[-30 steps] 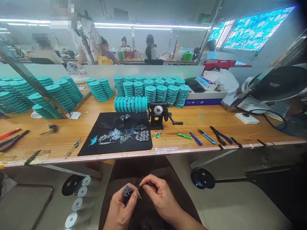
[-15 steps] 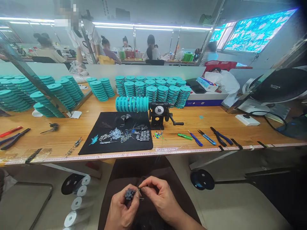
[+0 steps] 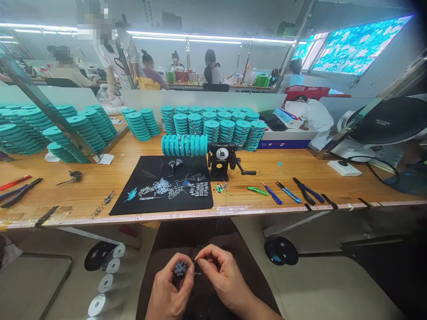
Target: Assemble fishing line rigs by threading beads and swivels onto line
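Observation:
Over my lap, below the table's front edge, my left hand is closed round a bundle of small grey-blue tube-like pieces. Their ends cluster above the curled fingers. My right hand is close beside it on the right, thumb and forefinger pinched together at the left thumb tip. A thin dark strand shows at that pinch; its exact kind is too small to tell. Dark brown cloth covers the lap beneath both hands.
A black mat holds small metal parts, beads and wire bunches. Behind it stand a hand-cranked winder with teal spools and stacked spools. Pliers, a blue cutter and a green-handled tool lie right. Several people sit beyond.
My right hand's fingertips have shifted very slightly right of the left thumb. The bundle in my left hand has turned a little, with its ends facing me more. The table things stay put.

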The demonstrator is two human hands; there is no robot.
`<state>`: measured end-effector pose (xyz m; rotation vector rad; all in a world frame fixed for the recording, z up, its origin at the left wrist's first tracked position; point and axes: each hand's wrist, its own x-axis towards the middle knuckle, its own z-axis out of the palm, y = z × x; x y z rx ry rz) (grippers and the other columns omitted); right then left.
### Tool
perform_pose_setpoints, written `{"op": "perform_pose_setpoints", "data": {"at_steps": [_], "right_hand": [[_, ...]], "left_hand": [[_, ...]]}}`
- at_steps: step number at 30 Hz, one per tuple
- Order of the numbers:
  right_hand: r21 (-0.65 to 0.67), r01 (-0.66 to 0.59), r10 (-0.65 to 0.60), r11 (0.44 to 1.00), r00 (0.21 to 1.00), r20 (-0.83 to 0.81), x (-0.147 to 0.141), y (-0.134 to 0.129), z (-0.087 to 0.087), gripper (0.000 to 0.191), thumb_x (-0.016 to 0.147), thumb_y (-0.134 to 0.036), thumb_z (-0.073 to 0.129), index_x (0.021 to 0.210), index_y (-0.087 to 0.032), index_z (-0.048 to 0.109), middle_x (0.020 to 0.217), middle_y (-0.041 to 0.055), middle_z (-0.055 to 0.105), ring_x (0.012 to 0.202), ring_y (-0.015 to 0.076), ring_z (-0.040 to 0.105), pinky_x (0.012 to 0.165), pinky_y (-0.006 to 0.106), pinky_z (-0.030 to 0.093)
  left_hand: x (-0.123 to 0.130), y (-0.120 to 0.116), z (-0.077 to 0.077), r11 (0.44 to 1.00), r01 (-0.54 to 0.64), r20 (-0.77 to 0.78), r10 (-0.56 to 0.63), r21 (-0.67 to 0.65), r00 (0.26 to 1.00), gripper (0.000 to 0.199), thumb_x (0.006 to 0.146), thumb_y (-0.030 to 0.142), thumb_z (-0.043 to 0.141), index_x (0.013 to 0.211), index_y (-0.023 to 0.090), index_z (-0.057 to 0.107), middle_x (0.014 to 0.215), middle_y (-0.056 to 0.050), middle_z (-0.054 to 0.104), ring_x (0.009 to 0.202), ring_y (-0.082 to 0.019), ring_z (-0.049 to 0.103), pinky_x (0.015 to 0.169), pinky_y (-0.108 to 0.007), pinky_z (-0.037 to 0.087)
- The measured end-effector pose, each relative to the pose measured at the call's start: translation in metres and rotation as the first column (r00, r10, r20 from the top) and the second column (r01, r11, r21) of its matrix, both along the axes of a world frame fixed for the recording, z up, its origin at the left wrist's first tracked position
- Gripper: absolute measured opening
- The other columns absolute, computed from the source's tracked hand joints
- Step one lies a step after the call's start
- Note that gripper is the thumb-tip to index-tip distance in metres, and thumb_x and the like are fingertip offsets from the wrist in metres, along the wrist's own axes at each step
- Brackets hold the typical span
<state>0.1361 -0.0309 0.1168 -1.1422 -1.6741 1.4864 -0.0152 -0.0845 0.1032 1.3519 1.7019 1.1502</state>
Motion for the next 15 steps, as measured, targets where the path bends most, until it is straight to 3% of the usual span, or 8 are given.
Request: {"op": "perform_pose_setpoints", "data": {"at_steps": [15], "right_hand": [[-0.014, -0.018, 0.018, 1.000, 1.000, -0.018, 0.0009, 0.0004, -0.0006, 0.015, 0.090, -0.029, 0.059, 0.085, -0.019, 0.068, 0.066, -0.0038, 0.048, 0.061, 0.0128, 0.039, 0.059, 0.024, 0.033]], "left_hand": [[-0.0008, -0.0034, -0.0026, 0.998, 0.024, -0.108, -0.018, 0.054, 0.994, 0.023, 0.089, 0.040, 0.051, 0.077, 0.022, 0.058, 0.061, 0.003, 0.053, 0.048, -0.012, 0.044, 0.048, -0.020, 0.038]]}}
